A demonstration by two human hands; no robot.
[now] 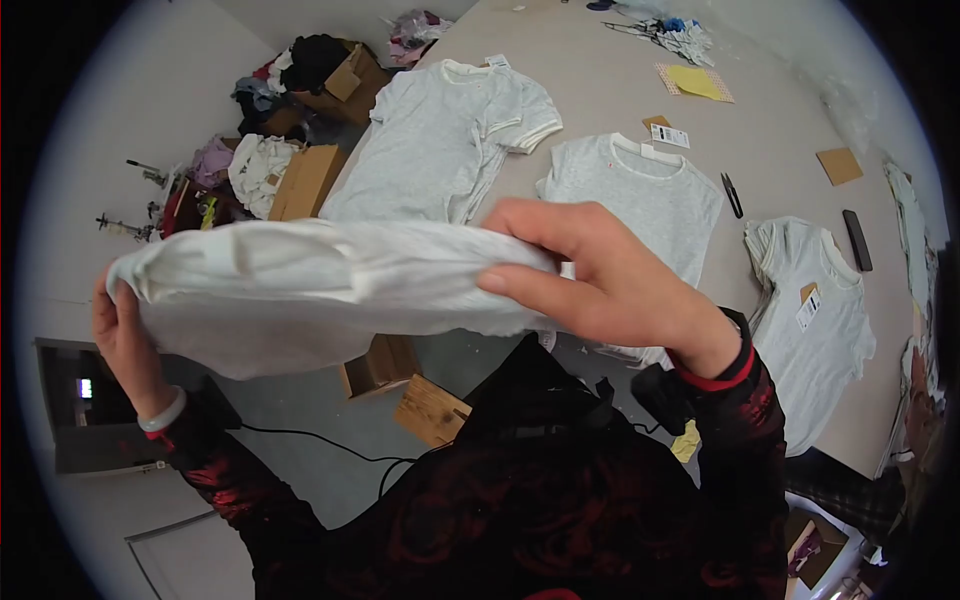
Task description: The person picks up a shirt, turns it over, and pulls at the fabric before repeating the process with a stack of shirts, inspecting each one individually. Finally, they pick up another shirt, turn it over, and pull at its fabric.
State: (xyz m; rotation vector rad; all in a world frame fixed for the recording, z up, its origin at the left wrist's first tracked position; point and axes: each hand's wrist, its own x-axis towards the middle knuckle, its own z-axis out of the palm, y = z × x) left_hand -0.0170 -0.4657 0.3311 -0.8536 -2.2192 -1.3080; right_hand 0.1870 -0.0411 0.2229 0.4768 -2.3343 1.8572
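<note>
A light grey knit garment (315, 277) is held up and stretched sideways between my two hands. My left hand (124, 337) grips its far left end. With thumb and fingers, my right hand (592, 277) pinches the other end. The raised cloth hides part of the table. Behind my right hand, a pale grey T-shirt (637, 195) with a hang tag (670, 136) lies flat. Further left on the table is a stack of similar T-shirts (435, 142). To the right lies another T-shirt stack (806, 337) bearing a tag.
Black thread snips (732, 196), a dark flat bar (857, 240) and a brown card (840, 166) lie on the table (600, 82). Cardboard boxes (307, 180) of clothing stand at the left. On the floor are a wooden stool (431, 411) and a black cable (322, 436).
</note>
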